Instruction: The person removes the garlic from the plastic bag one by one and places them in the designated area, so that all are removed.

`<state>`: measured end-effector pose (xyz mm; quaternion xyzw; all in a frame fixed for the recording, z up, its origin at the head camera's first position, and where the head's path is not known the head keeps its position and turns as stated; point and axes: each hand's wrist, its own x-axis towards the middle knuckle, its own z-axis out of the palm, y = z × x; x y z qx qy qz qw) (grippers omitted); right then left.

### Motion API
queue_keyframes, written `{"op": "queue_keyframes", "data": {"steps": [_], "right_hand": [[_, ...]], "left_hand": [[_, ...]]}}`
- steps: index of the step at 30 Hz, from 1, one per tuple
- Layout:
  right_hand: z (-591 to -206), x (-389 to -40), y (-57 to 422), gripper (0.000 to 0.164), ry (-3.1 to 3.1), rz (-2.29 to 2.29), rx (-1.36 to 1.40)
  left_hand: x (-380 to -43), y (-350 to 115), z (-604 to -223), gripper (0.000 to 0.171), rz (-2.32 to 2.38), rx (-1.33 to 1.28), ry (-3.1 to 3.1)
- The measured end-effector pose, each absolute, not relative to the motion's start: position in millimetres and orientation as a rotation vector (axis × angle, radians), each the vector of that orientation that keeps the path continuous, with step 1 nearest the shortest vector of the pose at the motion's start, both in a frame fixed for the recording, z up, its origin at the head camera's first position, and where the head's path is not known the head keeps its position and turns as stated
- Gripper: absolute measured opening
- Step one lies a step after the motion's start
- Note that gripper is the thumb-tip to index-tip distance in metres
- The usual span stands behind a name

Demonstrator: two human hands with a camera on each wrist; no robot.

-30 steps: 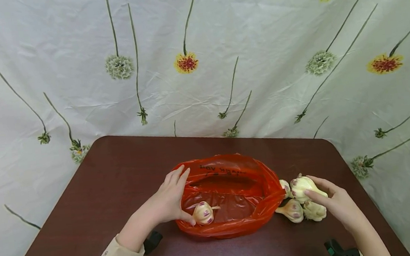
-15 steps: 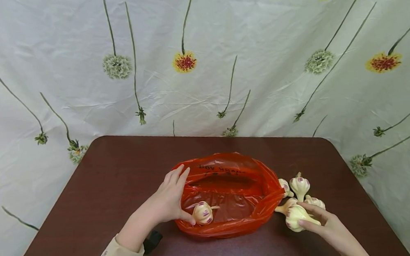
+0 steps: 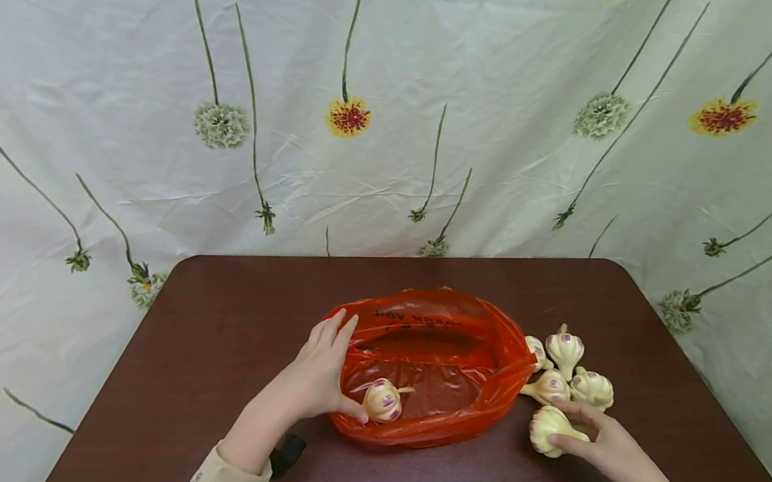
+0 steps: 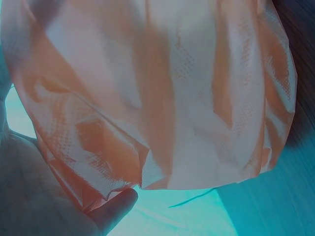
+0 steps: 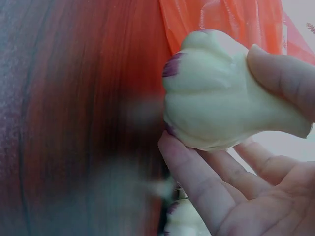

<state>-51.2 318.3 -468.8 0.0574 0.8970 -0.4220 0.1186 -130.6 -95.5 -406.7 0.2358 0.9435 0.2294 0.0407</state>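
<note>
A red plastic bag (image 3: 446,426) stands with its mouth wide on the dark table, a garlic bulb (image 3: 382,401) showing inside its left part. At the bag's left rim, my left hand (image 3: 311,376) rests with fingers spread and thumb beside that bulb. The left wrist view shows the thumb (image 4: 118,206) at the bag's edge. My right hand (image 3: 601,441) pinches another garlic bulb (image 3: 552,431) between thumb and fingers, low at the bag's right front. Up close in the right wrist view, this pale bulb (image 5: 211,93) has purple marks.
Several more garlic bulbs (image 3: 566,352) lie clustered against the bag's right side, just beyond my right hand. The dark reddish-brown table (image 3: 225,311) has a rounded far edge, with a white flower-print cloth (image 3: 519,104) hanging behind it.
My right hand has brought the held garlic bulb from over the cluster toward the table's near side, slightly leftward. My left hand and the bag have stayed put.
</note>
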Motion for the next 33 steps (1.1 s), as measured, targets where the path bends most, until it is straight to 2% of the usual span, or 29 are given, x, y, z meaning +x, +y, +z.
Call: {"op": "queue_keyframes", "data": {"steps": [10, 21, 28, 33], "right_hand": [[-478.6, -53.5, 318.6, 0.056, 2.634, -1.215, 0.259], [-478.7, -53.3, 317.6, 0.063, 2.603, -1.228, 0.278], [-464.6, -48.4, 324.4, 0.065, 2.583, -1.26, 0.283], [-442.2, -48.2, 327.2, 0.06, 2.637, -1.324, 0.282]], "left_hand": [[-131.0, -95.9, -407.0, 0.127, 0.697, 0.697, 2.879], [-131.4, -96.5, -406.8, 0.127, 0.717, 0.693, 2.876], [-132.1, -97.2, -407.4, 0.127, 0.71, 0.706, 2.882], [-132.2, -97.0, -406.1, 0.127, 0.707, 0.711, 2.881]]}}
